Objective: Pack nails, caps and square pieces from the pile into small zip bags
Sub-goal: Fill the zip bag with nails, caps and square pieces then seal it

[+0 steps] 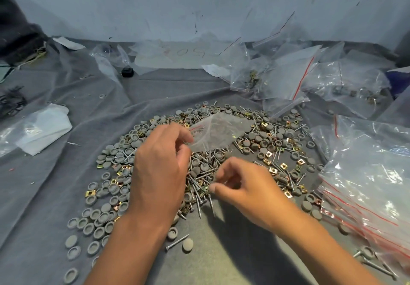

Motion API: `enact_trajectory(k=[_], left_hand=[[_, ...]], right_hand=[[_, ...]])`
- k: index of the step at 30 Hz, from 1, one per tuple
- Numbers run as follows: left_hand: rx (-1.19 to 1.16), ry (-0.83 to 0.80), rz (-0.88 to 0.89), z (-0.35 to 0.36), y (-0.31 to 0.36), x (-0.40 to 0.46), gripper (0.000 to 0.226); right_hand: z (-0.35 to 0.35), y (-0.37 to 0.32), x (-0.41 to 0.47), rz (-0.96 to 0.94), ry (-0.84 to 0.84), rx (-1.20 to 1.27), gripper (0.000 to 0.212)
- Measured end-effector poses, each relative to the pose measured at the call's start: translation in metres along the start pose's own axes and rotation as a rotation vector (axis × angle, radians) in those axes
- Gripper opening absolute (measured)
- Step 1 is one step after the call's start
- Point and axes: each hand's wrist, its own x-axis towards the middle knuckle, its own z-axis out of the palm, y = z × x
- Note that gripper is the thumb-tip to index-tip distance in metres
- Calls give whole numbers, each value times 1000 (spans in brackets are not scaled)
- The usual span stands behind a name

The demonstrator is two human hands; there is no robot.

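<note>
The small zip bag [218, 133] hangs blurred over the pile [199, 165] at centre, pinched at its mouth by the left hand [159, 169]; its contents can't be made out. The right hand [241, 187], at four o'clock from the bag, curls its fingers [221, 171] down among the nails; whether they grip one is unclear. Stacked bags [366, 174] at three o'clock run off-frame on the grey cloth [55, 185].
</note>
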Motion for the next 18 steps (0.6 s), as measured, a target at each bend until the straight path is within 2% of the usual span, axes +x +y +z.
enact_trajectory(k=[2, 3, 7, 11, 13, 18], left_hand=[[5, -2, -2, -1, -1, 1, 20], [12, -5, 1, -2, -2, 1, 23], [13, 1, 14, -1, -1, 2, 35], [-7, 11, -10, 1, -2, 3, 32], [-18, 13, -31, 2, -3, 3, 30], [-25, 43, -40, 2, -2, 3, 22]], right_hand=[[7, 4, -4, -14, -34, -342, 33], [11, 4, -6, -27, -20, -426, 39], [19, 4, -9, -112, 27, -455, 45], [16, 6, -7, -155, -48, -529, 57], [15, 6, -5, -168, -61, -555, 54], [13, 6, -3, -183, -41, -557, 28]])
